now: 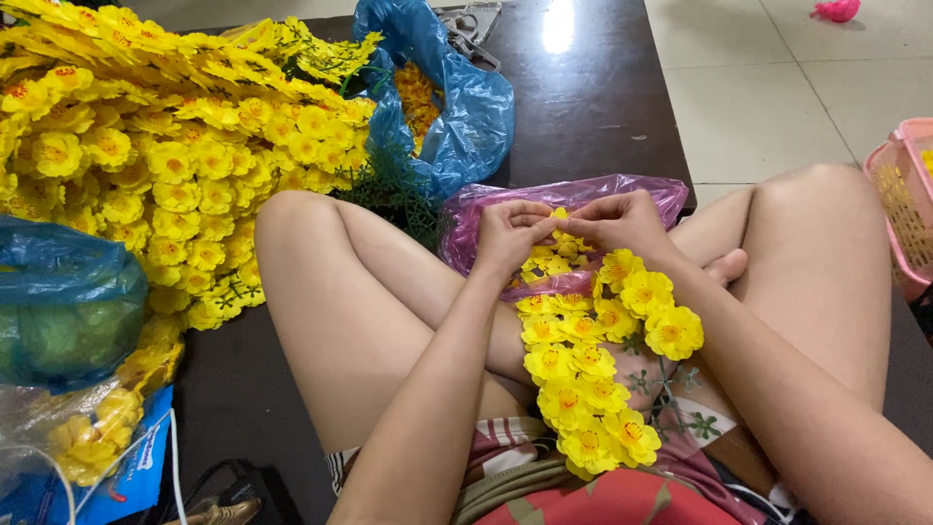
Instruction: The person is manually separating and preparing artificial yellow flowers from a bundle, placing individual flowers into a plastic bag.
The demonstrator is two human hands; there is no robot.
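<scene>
I sit cross-legged with a strand of yellow fabric flowers (593, 369) draped down my lap. My left hand (507, 236) and my right hand (622, 222) meet fingertip to fingertip over a pink plastic bag (649, 194) of loose yellow flowers. Both pinch a small yellow flower (559, 214) at the upper end of the strand. Green plastic leaves (671, 389) stick out beside the strand's lower part.
A big heap of finished yellow flower strands (165, 146) lies at the left. A blue bag (457, 107) with orange pieces sits behind it, another blue bag (63, 301) at the near left. A pink basket (904, 204) stands at the right on the tiled floor.
</scene>
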